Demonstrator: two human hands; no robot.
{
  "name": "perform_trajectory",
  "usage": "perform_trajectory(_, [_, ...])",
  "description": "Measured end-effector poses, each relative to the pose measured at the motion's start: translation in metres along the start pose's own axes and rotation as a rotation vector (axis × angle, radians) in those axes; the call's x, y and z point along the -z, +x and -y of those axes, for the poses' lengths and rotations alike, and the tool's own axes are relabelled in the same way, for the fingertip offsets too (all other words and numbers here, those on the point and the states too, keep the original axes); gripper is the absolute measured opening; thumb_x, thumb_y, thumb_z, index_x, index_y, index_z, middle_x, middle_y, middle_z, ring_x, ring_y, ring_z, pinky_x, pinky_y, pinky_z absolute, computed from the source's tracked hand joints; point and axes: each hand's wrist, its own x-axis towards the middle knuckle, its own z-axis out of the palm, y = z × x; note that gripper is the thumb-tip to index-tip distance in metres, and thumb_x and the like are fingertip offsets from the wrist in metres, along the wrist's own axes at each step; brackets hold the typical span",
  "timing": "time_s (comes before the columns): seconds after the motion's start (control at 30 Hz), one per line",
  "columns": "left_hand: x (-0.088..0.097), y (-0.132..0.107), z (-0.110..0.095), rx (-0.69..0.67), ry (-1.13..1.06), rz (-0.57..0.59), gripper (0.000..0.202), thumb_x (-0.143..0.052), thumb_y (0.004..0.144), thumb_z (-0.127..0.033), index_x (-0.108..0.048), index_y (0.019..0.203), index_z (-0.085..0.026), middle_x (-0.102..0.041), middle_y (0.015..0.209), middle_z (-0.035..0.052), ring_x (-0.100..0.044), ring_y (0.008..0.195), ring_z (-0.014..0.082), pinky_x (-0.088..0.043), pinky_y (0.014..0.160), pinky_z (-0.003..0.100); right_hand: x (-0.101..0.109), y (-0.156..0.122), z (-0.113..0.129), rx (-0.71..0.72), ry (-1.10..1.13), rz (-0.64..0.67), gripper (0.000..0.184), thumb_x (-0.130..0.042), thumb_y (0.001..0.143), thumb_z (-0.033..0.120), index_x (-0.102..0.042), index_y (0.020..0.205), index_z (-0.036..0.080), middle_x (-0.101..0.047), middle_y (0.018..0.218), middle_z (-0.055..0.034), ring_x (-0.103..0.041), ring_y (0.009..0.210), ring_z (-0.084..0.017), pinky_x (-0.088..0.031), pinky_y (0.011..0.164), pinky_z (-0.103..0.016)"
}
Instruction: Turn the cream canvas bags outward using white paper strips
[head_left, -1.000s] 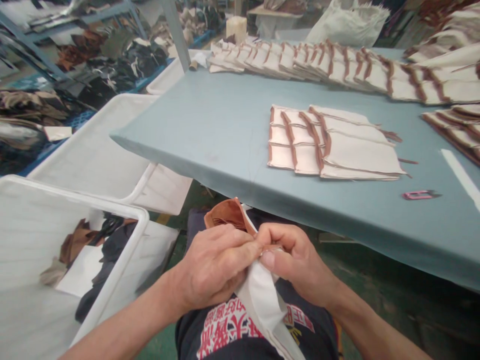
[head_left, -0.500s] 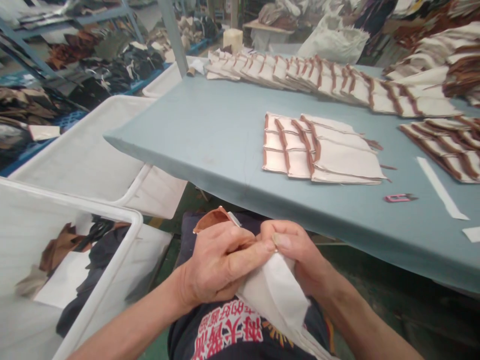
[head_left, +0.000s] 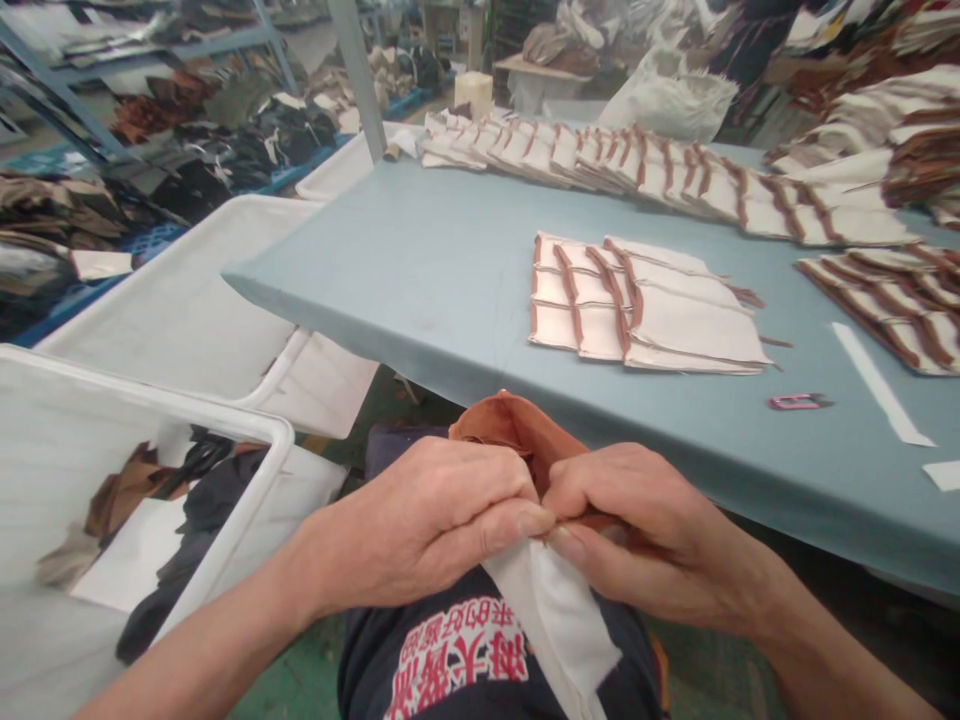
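Observation:
Over my lap, my left hand (head_left: 427,525) and my right hand (head_left: 645,535) pinch the same fabric piece (head_left: 559,610), thumbs nearly touching. The piece is cream cloth hanging down between my hands, with a brown leather part (head_left: 517,425) sticking up behind my knuckles. Both hands are closed on it. Just ahead is the blue-grey table (head_left: 442,270), carrying a fanned stack of similar cream pieces with brown trim (head_left: 645,310).
A long row of the same pieces (head_left: 660,175) lines the table's far edge, with more at the right (head_left: 892,300). A small pink tool (head_left: 796,402) and a white strip (head_left: 877,385) lie near the front. White bins (head_left: 150,420) holding scraps stand at my left.
The brown leather part has come up higher between my hands. My right hand has turned knuckles-up and its grip moved along the seam. The view shifted slightly.

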Motion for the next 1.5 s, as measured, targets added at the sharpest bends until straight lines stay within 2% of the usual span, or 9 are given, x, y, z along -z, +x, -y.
perform_trajectory(0.27, [-0.011, 0.004, 0.011, 0.002, -0.011, -0.047, 0.046, -0.038, 0.11, -0.044, -0.049, 0.073, -0.018, -0.043, 0.064, -0.007, -0.04, 0.056, 0.0081, -0.031, 0.056, 0.023, -0.002, -0.003, 0.002, 0.105, -0.214, -0.088, 0.019, -0.052, 0.102, 0.016, -0.057, 0.084, 0.019, -0.065, 0.072, 0.0006, -0.056, 0.062, -0.011, -0.04, 0.062, -0.023])
perform_trajectory(0.47, [-0.012, 0.009, -0.011, 0.088, 0.141, -0.14, 0.051, -0.033, 0.111, -0.043, -0.042, 0.068, -0.018, -0.042, 0.064, -0.005, -0.04, 0.06, 0.0095, -0.031, 0.059, 0.026, -0.001, -0.002, 0.004, 0.128, -0.272, -0.155, 0.02, -0.053, 0.101, 0.018, -0.055, 0.082, 0.021, -0.065, 0.068, 0.0012, -0.054, 0.058, -0.012, -0.04, 0.059, -0.024])
perform_trajectory(0.57, [-0.015, 0.01, -0.016, 0.082, 0.014, -0.154, 0.054, -0.036, 0.11, -0.046, -0.038, 0.065, -0.018, -0.036, 0.06, -0.0064, -0.036, 0.053, 0.0077, -0.029, 0.053, 0.024, -0.001, -0.002, 0.004, 0.125, -0.178, -0.155, 0.02, -0.055, 0.101, 0.018, -0.053, 0.082, 0.023, -0.064, 0.068, 0.0018, -0.054, 0.058, -0.012, -0.038, 0.058, -0.024])
perform_trajectory(0.67, [-0.02, 0.006, -0.009, 0.023, -0.099, -0.162, 0.054, -0.038, 0.109, -0.049, -0.039, 0.064, -0.018, -0.034, 0.058, -0.0074, -0.034, 0.049, 0.0063, -0.028, 0.05, 0.024, -0.004, -0.004, 0.003, 0.105, -0.075, -0.113, 0.018, -0.056, 0.097, 0.016, -0.052, 0.081, 0.023, -0.062, 0.067, 0.0038, -0.052, 0.055, -0.01, -0.036, 0.056, -0.024])
perform_trajectory(0.8, [-0.025, -0.005, 0.002, 0.041, 0.115, -0.152, 0.047, -0.038, 0.11, -0.037, -0.047, 0.068, -0.018, -0.044, 0.06, -0.0055, -0.042, 0.054, 0.0083, -0.03, 0.053, 0.024, -0.006, -0.008, 0.0, -0.017, -0.037, -0.044, 0.006, -0.055, 0.09, 0.022, -0.057, 0.084, 0.02, -0.063, 0.07, 0.0018, -0.054, 0.06, -0.012, -0.038, 0.06, -0.025])
perform_trajectory(0.93, [-0.026, -0.011, 0.008, 0.061, 0.176, -0.121, 0.04, -0.043, 0.109, -0.028, -0.053, 0.072, -0.018, -0.053, 0.063, -0.0049, -0.046, 0.055, 0.0083, -0.033, 0.054, 0.023, 0.001, -0.009, -0.002, -0.124, 0.112, 0.075, 0.032, -0.036, 0.103, 0.027, -0.061, 0.085, 0.017, -0.063, 0.077, -0.0012, -0.055, 0.067, -0.013, -0.041, 0.067, -0.026])
perform_trajectory(1.07, [-0.023, -0.01, 0.009, 0.04, 0.042, -0.095, 0.041, -0.048, 0.108, -0.037, -0.058, 0.074, -0.017, -0.055, 0.06, -0.0051, -0.046, 0.053, 0.0077, -0.034, 0.054, 0.022, 0.006, -0.005, -0.005, -0.229, 0.233, 0.129, 0.049, -0.027, 0.11, 0.036, -0.058, 0.078, 0.017, -0.057, 0.072, 0.0006, -0.05, 0.065, -0.012, -0.038, 0.065, -0.026])
perform_trajectory(1.27, [-0.022, -0.01, 0.011, 0.089, -0.18, -0.115, 0.053, -0.043, 0.107, -0.051, -0.049, 0.067, -0.017, -0.044, 0.059, -0.0051, -0.037, 0.052, 0.008, -0.03, 0.052, 0.023, 0.004, -0.003, -0.014, -0.303, 0.428, 0.273, 0.052, -0.035, 0.109, 0.049, -0.03, 0.064, 0.022, -0.028, 0.063, 0.006, -0.029, 0.056, -0.01, -0.026, 0.053, -0.025])
perform_trajectory(1.5, [-0.033, -0.013, 0.032, 0.275, -0.615, -0.105, 0.057, -0.053, 0.097, -0.065, -0.042, 0.065, -0.019, -0.033, 0.06, -0.0059, -0.028, 0.055, 0.009, -0.021, 0.049, 0.024, -0.004, -0.007, -0.011, 0.078, -0.254, 0.074, 0.034, -0.041, 0.103, 0.017, -0.054, 0.072, 0.019, -0.056, 0.066, 0.0003, -0.045, 0.058, -0.013, -0.03, 0.059, -0.03])
